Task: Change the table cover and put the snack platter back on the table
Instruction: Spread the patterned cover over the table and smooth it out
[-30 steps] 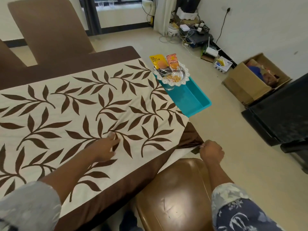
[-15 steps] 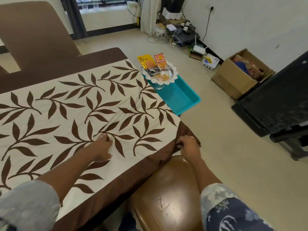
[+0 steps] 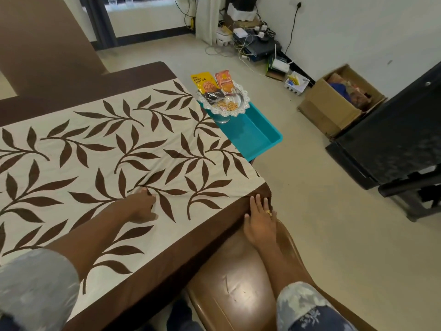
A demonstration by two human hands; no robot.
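Observation:
A cream table cover with brown leaves and a brown border lies spread over the table. My left hand presses down on it near the front right part, where the cloth is slightly wrinkled. My right hand lies flat with straight fingers against the cover's brown border at the near right corner. The snack platter, a glass bowl with a lacy white rim holding nuts and snack packets, stands in a teal tray just past the table's right edge.
A brown chair is tucked in under the front edge, below my right arm. Another brown chair stands at the far side. A cardboard box, cables and a black cabinet occupy the floor on the right.
My right hand moved from pinching the hanging corner of the cover to lying flat against the border at the corner. The corner now sits smoother. My left hand stayed pressing the cloth.

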